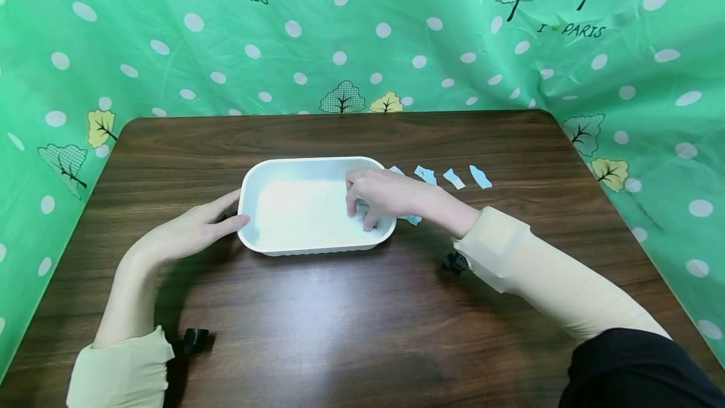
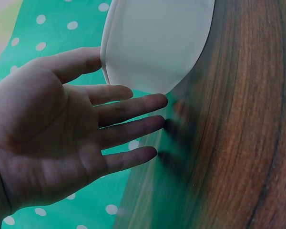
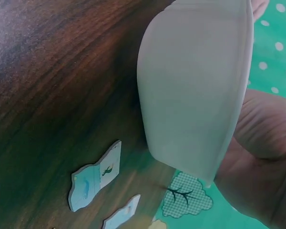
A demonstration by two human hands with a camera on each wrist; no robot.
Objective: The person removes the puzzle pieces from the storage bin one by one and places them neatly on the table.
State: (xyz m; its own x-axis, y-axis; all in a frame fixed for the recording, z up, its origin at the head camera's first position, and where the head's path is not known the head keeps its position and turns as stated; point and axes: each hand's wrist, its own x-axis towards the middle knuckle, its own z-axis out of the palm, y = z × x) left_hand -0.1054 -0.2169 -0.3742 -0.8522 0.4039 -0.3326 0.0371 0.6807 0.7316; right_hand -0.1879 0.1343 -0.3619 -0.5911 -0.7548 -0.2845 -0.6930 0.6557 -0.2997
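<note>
A white tray [image 1: 300, 205] lies on the wooden table. My left hand [image 1: 198, 225] is at its left end, the thumb touching the rim and the other fingers outstretched; in the left wrist view these fingers [image 2: 133, 112] are straight and spread. My right hand [image 1: 382, 192] reaches over the right end, with bent fingers pointing down inside the tray. Pale blue pieces show around its fingertips; whether it pinches one cannot be told. In the right wrist view the tray wall hides those fingertips. Just outside, a light blue puzzle-like piece [image 1: 413, 220] lies partly behind the right wrist.
Several thin, wavy-edged light blue pieces lie on the table right of the tray, among them a middle piece [image 1: 454, 179] and a far-right piece [image 1: 480, 177]. Behind the dark table [image 1: 317, 332] hangs a green dotted cloth [image 1: 317, 36].
</note>
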